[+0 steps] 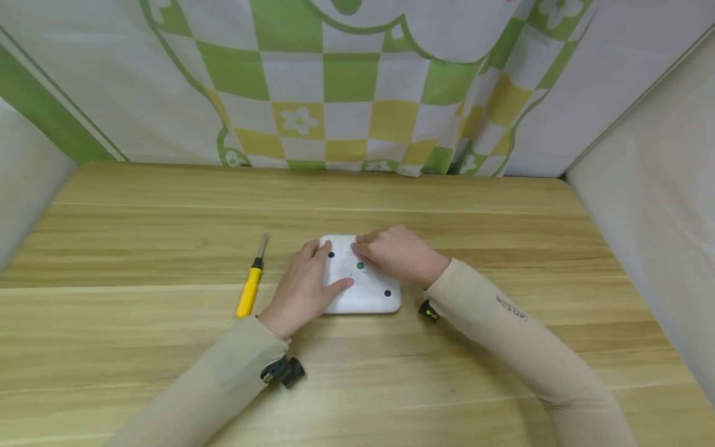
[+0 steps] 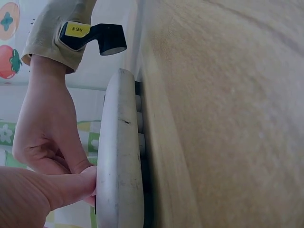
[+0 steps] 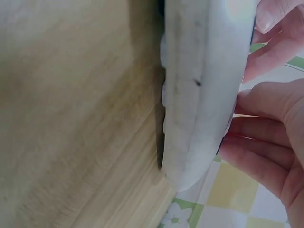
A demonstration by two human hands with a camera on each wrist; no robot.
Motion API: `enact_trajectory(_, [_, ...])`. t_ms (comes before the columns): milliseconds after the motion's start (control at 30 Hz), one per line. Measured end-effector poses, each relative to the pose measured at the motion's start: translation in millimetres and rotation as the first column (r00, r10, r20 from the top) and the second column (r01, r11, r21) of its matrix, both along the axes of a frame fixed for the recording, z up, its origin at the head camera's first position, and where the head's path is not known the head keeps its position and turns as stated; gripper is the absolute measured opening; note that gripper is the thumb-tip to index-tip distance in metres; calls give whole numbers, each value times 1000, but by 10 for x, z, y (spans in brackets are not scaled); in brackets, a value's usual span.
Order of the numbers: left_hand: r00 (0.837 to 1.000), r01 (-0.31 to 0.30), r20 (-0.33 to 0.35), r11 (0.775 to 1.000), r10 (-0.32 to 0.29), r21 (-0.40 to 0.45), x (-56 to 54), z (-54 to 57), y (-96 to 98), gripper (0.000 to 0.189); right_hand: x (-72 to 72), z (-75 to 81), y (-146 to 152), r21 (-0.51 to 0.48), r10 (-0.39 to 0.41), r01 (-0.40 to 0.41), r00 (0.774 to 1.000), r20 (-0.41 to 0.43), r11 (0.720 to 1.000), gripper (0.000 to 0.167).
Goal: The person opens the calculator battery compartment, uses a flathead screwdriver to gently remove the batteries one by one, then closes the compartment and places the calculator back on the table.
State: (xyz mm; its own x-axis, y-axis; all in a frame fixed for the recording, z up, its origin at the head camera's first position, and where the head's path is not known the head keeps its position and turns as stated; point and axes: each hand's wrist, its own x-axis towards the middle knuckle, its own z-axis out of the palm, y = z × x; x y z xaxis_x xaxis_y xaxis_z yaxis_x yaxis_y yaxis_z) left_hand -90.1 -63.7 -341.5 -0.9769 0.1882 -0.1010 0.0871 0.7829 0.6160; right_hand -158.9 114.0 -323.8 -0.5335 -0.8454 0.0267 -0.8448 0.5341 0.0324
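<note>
A white, rounded-square device (image 1: 365,301) lies on the table with several dark round spots and one green spot on its upper face. Button-like bumps (image 3: 164,92) show along its underside in the right wrist view. My left hand (image 1: 301,279) rests on its left part, thumb laid across the face and fingers near the far left corner. At the far right part is my right hand (image 1: 399,251), its bent fingers (image 2: 78,152) and thumb touching the upper face. I cannot tell whether the right fingertips pinch anything there.
To the left of the device lies a screwdriver (image 1: 249,285) with a yellow handle, its shaft pointing away from me. A checkered green, white and yellow curtain (image 1: 352,81) hangs behind the far edge of the wooden table (image 1: 167,217). Black cameras are strapped at both wrists.
</note>
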Motion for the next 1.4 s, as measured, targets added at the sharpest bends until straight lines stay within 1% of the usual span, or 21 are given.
enact_trajectory(300, [1000,-8,10,1000,7,6,5,2,6,77,2,-42,35,-5,63,-64,993,-104,998,19])
enact_trajectory(533, [1000,-9,4,1000,9,13,1,-4,0,77,-3,-69,32,-2,105,-106,982,-156,994,17])
enact_trajectory(600, [1000,-8,2,1000,8,13,0,-6,-2,77,-4,-71,30,-1,108,-109,982,-158,994,17])
enact_trajectory(667, [1000,-8,2,1000,8,12,-2,-8,-3,77,-8,-59,30,-8,86,-88,989,-124,996,18])
enact_trajectory(700, [1000,-8,2,1000,8,12,-2,-7,-3,77,-15,-51,32,-17,70,-72,993,-90,997,19])
enact_trajectory(767, [1000,-7,0,1000,7,10,0,-7,-4,77,-45,-41,46,-49,34,-33,999,5,998,22])
enact_trajectory(800, [1000,-7,-1,1000,7,10,0,-8,-5,77,-68,-36,56,-72,17,-12,998,61,997,23])
enact_trajectory(867, [1000,-6,-4,1000,6,12,3,-13,-2,77,-122,-30,76,-107,-1,18,988,155,994,25])
enact_trajectory(900, [1000,-6,-4,1000,6,15,4,-16,-1,77,-149,-28,83,-119,-3,26,982,189,993,26])
enact_trajectory(967, [1000,-6,-6,1000,6,18,5,-23,2,77,-190,-19,88,-129,3,27,974,226,991,26])
enact_trajectory(1067, [1000,-8,-8,1000,8,20,1,-28,1,77,-217,5,71,-115,17,11,972,234,993,25])
enact_trajectory(1200, [1000,-11,-7,1000,11,24,2,-26,-1,78,-220,18,55,-101,6,18,974,226,995,24])
enact_trajectory(1300, [1000,-10,-8,1000,10,26,5,-25,-3,77,-207,11,50,-102,-14,36,978,209,994,24])
enact_trajectory(1400, [1000,-8,-12,1000,8,22,6,-28,-6,77,-182,-2,37,-91,-8,25,984,179,996,24])
